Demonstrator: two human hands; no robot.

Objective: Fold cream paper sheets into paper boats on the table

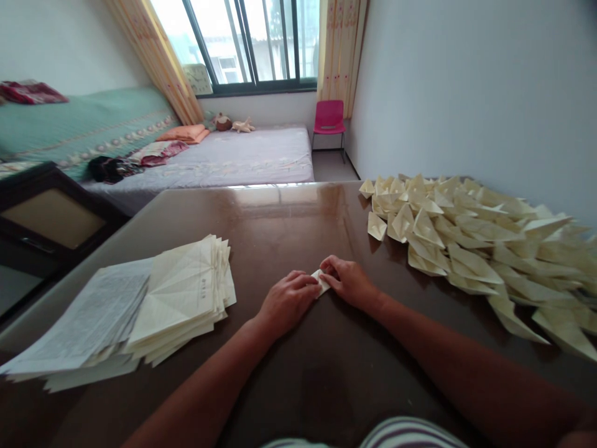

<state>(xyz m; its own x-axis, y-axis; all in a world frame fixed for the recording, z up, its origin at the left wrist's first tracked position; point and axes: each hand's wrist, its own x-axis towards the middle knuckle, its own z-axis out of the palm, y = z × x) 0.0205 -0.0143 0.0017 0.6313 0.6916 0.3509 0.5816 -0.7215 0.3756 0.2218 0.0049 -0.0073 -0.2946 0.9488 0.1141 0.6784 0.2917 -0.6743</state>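
Observation:
A small folded piece of cream paper (321,283) lies near the middle of the brown table, between my two hands. My left hand (290,302) rests on its left side, fingers closed together over the edge. On the other side my right hand (349,281) pinches the paper with curled fingers and thumb. Much of the paper is hidden under the fingers, so its exact folded shape cannot be made out.
A stack of creased cream sheets (186,292) and printed white sheets (88,317) lies to the left on the glossy table (275,230). Many folded paper boats (466,230) are heaped at the right by the wall. Beyond are a bed (261,152) and a pink chair (329,117).

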